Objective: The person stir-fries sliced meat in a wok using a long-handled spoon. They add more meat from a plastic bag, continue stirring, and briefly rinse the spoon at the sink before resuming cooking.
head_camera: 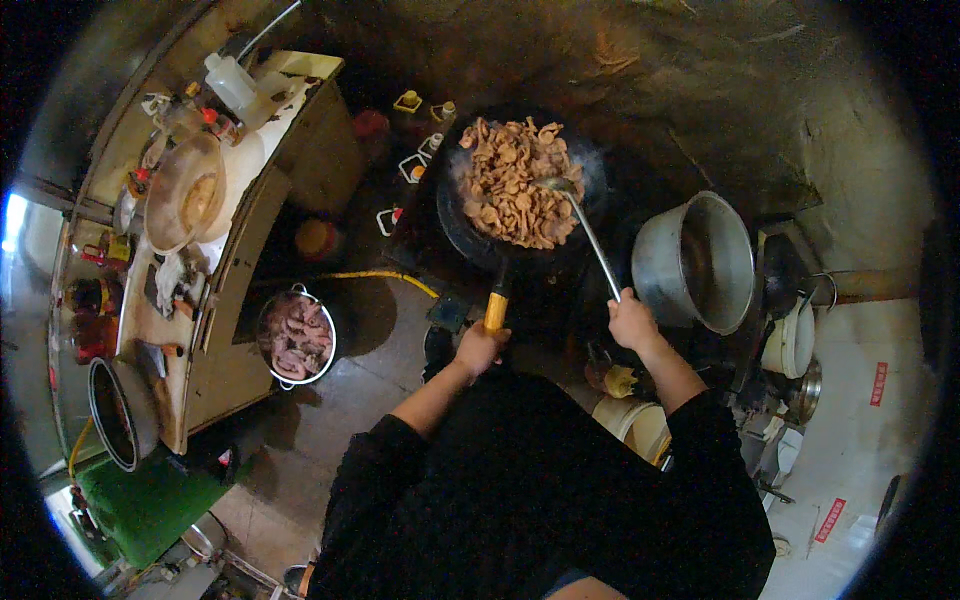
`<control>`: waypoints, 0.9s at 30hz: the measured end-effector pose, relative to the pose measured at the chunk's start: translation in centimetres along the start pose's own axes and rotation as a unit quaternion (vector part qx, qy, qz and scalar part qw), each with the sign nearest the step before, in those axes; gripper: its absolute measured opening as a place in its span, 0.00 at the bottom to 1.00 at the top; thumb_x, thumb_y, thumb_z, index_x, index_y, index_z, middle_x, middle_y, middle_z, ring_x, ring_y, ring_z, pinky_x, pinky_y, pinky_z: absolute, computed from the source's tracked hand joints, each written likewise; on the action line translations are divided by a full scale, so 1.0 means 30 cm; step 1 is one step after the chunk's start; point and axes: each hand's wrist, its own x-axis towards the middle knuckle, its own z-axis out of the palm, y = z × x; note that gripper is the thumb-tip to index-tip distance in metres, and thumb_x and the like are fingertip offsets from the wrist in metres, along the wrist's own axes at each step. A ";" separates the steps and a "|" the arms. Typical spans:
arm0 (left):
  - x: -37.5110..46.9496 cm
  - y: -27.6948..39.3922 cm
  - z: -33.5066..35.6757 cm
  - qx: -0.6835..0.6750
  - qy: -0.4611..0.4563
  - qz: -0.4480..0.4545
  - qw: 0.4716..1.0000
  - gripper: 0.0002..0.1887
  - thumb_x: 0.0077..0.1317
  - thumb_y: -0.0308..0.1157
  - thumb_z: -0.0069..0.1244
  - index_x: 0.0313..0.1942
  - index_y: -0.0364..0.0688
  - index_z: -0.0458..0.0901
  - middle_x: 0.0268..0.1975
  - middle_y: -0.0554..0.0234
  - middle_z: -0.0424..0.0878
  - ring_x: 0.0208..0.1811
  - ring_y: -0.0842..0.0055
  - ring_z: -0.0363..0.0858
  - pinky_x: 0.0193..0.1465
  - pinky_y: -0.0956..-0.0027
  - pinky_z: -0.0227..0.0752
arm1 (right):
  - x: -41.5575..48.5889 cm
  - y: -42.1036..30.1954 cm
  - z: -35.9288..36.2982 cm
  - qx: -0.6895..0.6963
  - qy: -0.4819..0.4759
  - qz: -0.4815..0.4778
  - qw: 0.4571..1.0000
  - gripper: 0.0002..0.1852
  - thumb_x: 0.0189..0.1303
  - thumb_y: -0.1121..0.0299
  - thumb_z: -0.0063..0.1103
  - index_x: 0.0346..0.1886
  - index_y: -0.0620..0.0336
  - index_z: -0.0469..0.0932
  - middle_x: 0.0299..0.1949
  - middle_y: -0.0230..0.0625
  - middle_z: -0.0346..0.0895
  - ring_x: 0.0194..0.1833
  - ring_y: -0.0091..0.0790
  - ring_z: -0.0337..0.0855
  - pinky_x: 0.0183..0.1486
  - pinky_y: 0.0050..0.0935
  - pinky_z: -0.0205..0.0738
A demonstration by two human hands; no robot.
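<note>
My left hand (481, 349) is closed around the wooden handle (496, 311) of a dark wok (459, 225). Browned sliced food, probably meat, (514, 176) is heaped in the wok, with faint steam or smoke at its right side. My right hand (631, 321) grips the long shaft of a metal ladle (596, 244). The ladle's bowl rests among the slices on the right of the heap.
A large metal pot (694, 262) stands right of the wok. On the floor at left is a two-handled colander or basin (334, 341) of pinkish raw pieces. The left counter (247, 161) holds a big bowl (154, 199) and bottles. White buckets (622, 416) stand at the right.
</note>
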 end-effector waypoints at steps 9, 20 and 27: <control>-0.022 0.024 0.000 0.011 -0.005 0.007 1.000 0.16 0.63 0.37 0.52 0.47 0.41 0.69 0.23 0.68 0.72 0.20 0.80 0.70 0.20 0.74 0.66 | 0.008 -0.046 -0.100 0.063 0.013 0.052 0.997 0.18 0.66 0.56 0.46 0.45 0.64 0.69 0.40 0.56 0.77 0.44 0.60 0.77 0.46 0.52 0.69; -0.033 0.025 0.007 -0.028 0.001 -0.015 0.999 0.16 0.63 0.37 0.52 0.46 0.39 0.69 0.25 0.68 0.73 0.18 0.80 0.69 0.19 0.74 0.66 | 0.195 -0.404 -0.034 0.056 0.012 0.006 0.998 0.19 0.66 0.57 0.43 0.53 0.61 0.66 0.41 0.53 0.79 0.44 0.57 0.80 0.45 0.50 0.73; 0.028 -0.051 -0.015 0.034 0.008 -0.002 0.999 0.23 0.61 0.42 0.57 0.50 0.38 0.71 0.31 0.64 0.77 0.28 0.77 0.76 0.22 0.70 0.72 | 0.120 -0.096 0.023 -0.029 0.059 -0.049 0.997 0.16 0.66 0.56 0.44 0.50 0.56 0.64 0.33 0.52 0.80 0.35 0.58 0.81 0.37 0.55 0.73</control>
